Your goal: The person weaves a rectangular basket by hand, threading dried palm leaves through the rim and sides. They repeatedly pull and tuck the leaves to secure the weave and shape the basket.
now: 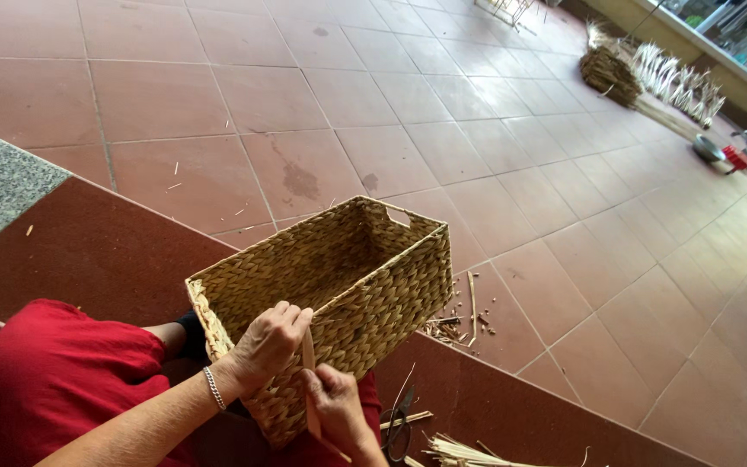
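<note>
On your lap at six o'clock sat one woven basket point(339, 285), light, stiff-walled, best gripped by its rim, where your left hand point(268, 344) curled closed on the edge and your right hand point(335, 408) pinched a flat reed strip point(309, 356).

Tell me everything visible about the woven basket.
The basket is rectangular, woven from tan, straw-like fibre, open-topped and apparently empty, with a handle cut-out in its far end wall. It sits tilted on the person's lap. The left hand grips its near rim; the right hand holds a flat pale strip against its side.
</note>
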